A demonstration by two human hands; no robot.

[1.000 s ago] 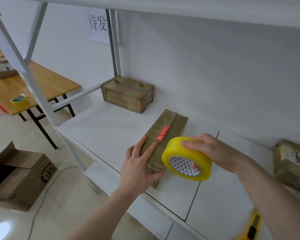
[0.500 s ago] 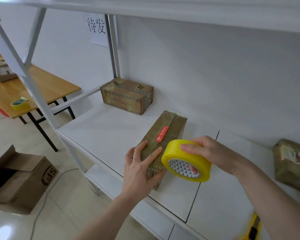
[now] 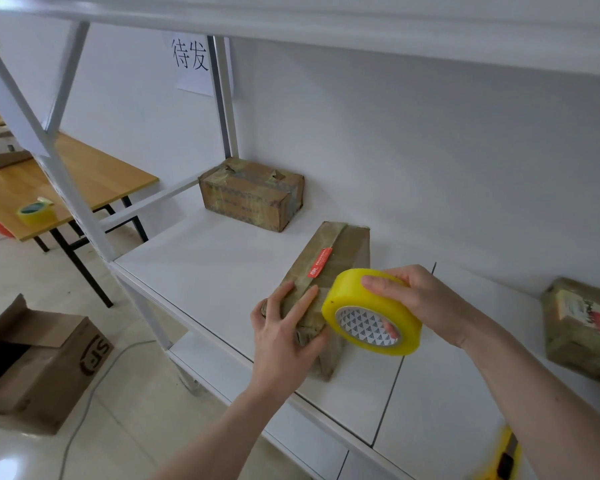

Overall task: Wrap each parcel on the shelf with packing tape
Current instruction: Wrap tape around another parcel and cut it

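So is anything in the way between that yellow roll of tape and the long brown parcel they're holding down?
Nothing visible. The right hand grips the yellow roll of packing tape right beside the long brown parcel, whose near end the left hand holds on the white shelf board.

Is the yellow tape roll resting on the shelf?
No, the right hand holds the yellow tape roll in the air above the shelf.
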